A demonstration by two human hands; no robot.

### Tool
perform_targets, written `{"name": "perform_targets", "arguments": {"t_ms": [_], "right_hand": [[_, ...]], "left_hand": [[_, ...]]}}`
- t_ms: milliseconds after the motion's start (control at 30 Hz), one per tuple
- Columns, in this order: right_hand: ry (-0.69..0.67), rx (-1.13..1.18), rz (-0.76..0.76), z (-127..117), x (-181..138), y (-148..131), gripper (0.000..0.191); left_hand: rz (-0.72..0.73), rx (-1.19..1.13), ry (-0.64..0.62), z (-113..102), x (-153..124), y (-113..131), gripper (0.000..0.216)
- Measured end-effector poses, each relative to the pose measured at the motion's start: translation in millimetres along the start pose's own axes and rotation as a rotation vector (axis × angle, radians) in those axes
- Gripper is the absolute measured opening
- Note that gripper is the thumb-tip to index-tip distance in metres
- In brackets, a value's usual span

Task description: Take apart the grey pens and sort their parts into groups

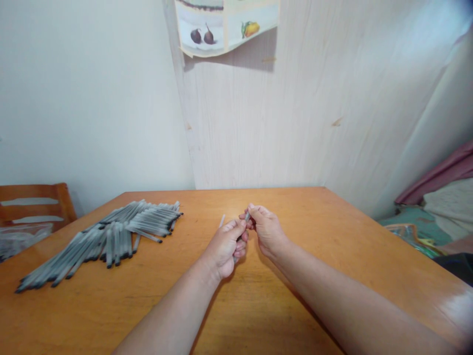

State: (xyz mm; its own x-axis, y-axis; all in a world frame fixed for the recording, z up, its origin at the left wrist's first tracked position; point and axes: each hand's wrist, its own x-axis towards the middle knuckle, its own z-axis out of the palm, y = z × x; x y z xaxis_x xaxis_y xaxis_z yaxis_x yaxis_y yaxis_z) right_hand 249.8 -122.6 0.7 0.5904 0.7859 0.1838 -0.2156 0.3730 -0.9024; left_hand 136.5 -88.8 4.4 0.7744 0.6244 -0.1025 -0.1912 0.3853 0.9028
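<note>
My left hand [226,246] and my right hand [265,229] meet over the middle of the wooden table [258,305]. Both are closed on one thin grey pen [247,217], which shows only as a short piece between the fingertips. A clear slender piece [221,220] juts up just left of my left thumb; I cannot tell whether it lies on the table or is held. A large pile of grey pens with dark tips [107,236] is spread on the table to the left, well apart from both hands.
A wooden chair back [37,197] stands at the far left with a clear plastic bag [20,239] on it. Pale walls rise behind the table, with a fruit picture [225,24] hanging above. Bedding and cloth [439,197] lie at the right.
</note>
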Motion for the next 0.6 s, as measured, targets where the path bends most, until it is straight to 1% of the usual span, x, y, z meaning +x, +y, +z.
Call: {"name": "perform_targets", "arguments": {"t_ms": [133,267,333,400,433,500,600], "right_hand": [[0.002,-0.032,0.000,1.2,-2.6,0.8,0.037],[-0.003,-0.029,0.020,-0.4,0.2,-0.3,0.036],[0.033,-0.007,0.012,-6.9,8.0,-6.2,0.034],[0.112,0.025,-0.013,-16.9,18.7,-15.3,0.031],[0.145,0.037,-0.023,-22.5,24.0,-19.8,0.030],[0.168,0.028,-0.021,-32.4,32.7,-25.7,0.029],[0.162,-0.101,-0.035,-42.8,40.0,-22.8,0.031]], "left_hand": [[0.013,0.046,0.023,-1.0,0.6,1.8,0.030],[-0.049,-0.015,-0.033,-5.1,-1.1,4.7,0.026],[-0.099,-0.043,-0.079,-7.8,-3.0,4.3,0.024],[-0.139,-0.043,-0.108,-10.2,-4.5,2.5,0.021],[-0.144,-0.041,-0.105,-11.3,-4.6,1.3,0.020],[-0.121,-0.054,-0.058,-13.6,-3.5,-0.7,0.018],[-0.062,-0.104,0.037,-18.5,0.7,-1.3,0.016]]}}
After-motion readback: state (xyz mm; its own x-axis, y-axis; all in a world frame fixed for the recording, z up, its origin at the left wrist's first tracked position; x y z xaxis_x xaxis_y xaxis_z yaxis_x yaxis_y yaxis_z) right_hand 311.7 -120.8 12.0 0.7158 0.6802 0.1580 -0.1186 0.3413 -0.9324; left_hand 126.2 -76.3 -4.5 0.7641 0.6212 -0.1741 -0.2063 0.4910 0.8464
